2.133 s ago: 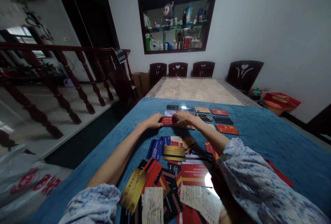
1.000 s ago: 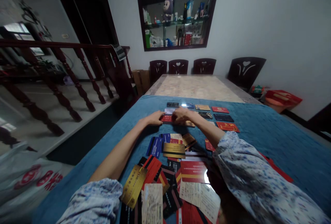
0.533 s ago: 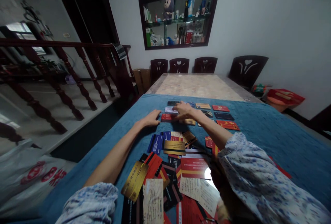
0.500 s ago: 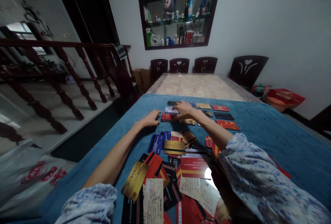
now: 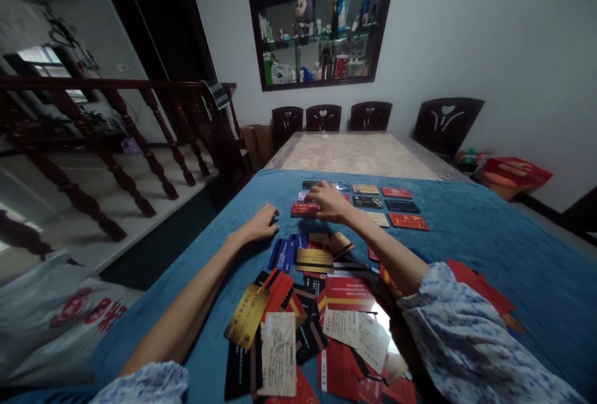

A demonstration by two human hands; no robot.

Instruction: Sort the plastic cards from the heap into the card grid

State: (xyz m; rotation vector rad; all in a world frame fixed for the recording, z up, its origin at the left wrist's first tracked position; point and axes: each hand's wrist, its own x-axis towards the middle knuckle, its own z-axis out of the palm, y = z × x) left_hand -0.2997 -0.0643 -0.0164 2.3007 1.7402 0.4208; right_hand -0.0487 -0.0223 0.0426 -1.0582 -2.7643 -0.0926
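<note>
My right hand [image 5: 329, 203] reaches over the left end of the rows of cards. Its fingers are apart and bent downward, with the tips at a red card [image 5: 304, 209] and partly covering it. A white-and-purple card [image 5: 302, 196] shows just behind that red card, mostly hidden. My left hand [image 5: 258, 225] rests on the blue cloth to the left of the red card, fingers apart and holding nothing. Nearer to me lies a loose heap of cards, including a gold card [image 5: 314, 260], blue cards [image 5: 282, 255] and a red card with a yellow stripe [image 5: 349, 293].
Beyond my right hand sit more cards in rows, such as a black card [image 5: 367, 201] and a red card [image 5: 409, 221]. Red paper pieces [image 5: 480, 286] lie beside my right sleeve. A blue cloth [image 5: 466, 224] covers the table's near part; dark chairs [image 5: 370, 117] stand behind.
My left hand has drawn back left and toward me, away from the red card. My right hand has shifted slightly left and nearer, from the white-and-purple card to the red one.
</note>
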